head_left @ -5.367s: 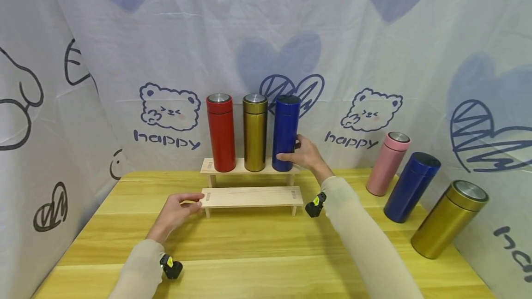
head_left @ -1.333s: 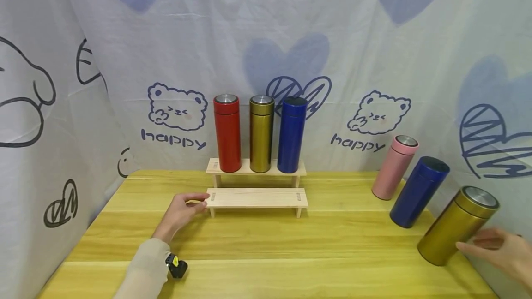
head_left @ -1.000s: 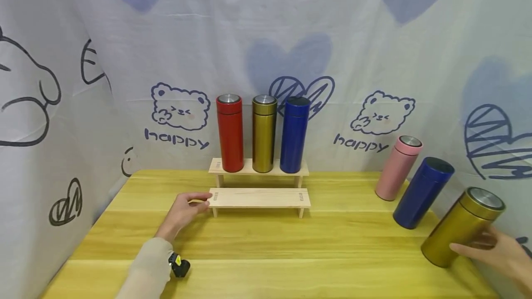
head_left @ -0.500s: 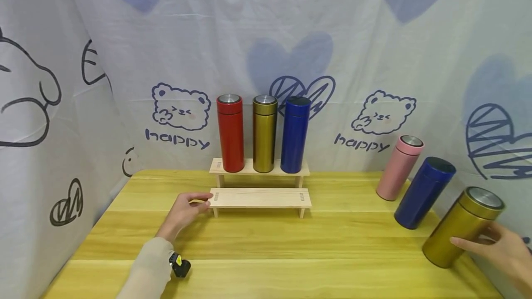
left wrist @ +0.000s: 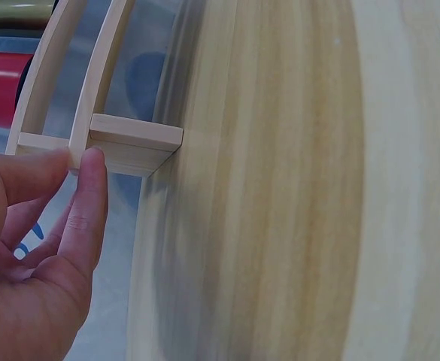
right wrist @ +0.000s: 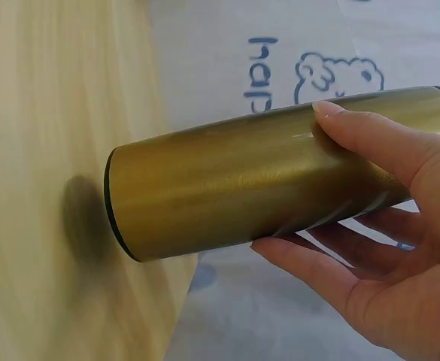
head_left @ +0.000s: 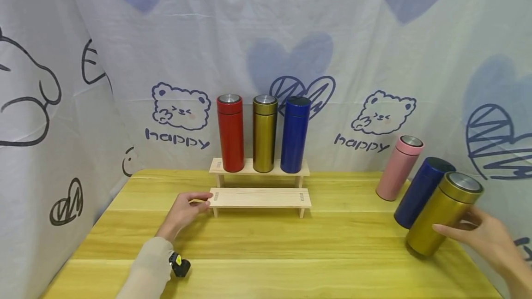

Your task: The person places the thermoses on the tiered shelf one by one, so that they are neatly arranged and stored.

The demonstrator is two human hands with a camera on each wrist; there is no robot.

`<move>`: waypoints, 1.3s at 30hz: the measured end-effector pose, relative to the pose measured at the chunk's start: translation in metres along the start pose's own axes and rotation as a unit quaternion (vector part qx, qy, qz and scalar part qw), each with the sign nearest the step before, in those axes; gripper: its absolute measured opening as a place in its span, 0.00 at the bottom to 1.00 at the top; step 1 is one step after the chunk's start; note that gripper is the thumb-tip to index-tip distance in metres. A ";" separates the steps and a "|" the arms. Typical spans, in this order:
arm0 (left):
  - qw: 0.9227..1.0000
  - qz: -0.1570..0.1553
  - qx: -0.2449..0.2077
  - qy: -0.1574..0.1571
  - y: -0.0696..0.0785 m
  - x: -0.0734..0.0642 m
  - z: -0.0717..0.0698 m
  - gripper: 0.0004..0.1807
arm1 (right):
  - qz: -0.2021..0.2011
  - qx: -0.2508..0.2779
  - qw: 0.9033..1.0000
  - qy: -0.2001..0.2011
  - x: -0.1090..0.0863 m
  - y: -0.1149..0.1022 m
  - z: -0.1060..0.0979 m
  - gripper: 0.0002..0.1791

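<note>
Gold bottle (head_left: 438,216) is up in the person's right hand (head_left: 484,236), well to the right of the two-step wooden stand (head_left: 232,197) and nearer to us than it is. The thumb is on one side of the body and the fingers curl round the other, so that grip is firm. From the right wrist I can see its base clear of the tabletop (head_left: 332,243), the shadow lying apart from it.

Over at the stand's left end, the left hand (head_left: 183,211) has the edge of the lower step (head_left: 270,197) pinched between thumb and fingers. On the upper step (head_left: 248,166), from the stand's left to its right, a red bottle (head_left: 231,137), a second gold bottle (head_left: 264,137) and a blue bottle (head_left: 294,137) stand upright, side by side with gaps between.

Also well to the stand's right are a pink bottle (head_left: 396,170) and a second blue bottle (head_left: 420,193), the latter partly hidden by the held one. Behind the stand hangs a pale cloth (head_left: 208,50) printed with hearts, bears and "happy".
</note>
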State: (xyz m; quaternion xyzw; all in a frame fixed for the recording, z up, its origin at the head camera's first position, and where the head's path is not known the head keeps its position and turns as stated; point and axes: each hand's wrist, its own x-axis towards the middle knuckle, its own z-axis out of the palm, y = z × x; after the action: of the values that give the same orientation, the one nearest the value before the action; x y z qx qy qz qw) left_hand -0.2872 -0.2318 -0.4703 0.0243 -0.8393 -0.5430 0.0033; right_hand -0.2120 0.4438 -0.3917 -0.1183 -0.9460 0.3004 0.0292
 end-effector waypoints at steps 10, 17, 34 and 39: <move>1.000 -0.001 0.001 0.003 0.000 0.001 0.000 0.17 | -0.093 0.041 0.995 -0.004 0.007 -0.042 0.008 0.49; 1.000 0.004 -0.005 0.002 0.000 0.001 0.001 0.17 | -0.121 0.055 0.991 -0.034 0.015 -0.073 0.022 0.50; 1.000 0.003 0.007 0.001 0.001 0.001 0.000 0.17 | -0.144 0.079 0.985 -0.050 0.025 -0.127 0.051 0.53; 1.000 0.003 0.009 0.000 0.002 0.000 0.001 0.17 | -0.157 0.092 0.982 -0.053 0.026 -0.137 0.059 0.50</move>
State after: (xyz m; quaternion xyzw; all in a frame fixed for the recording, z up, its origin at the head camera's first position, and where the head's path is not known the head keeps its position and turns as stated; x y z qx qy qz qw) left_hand -0.2875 -0.2303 -0.4687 0.0213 -0.8441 -0.5357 0.0046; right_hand -0.2726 0.3080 -0.3617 0.0512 -0.9215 0.3833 0.0370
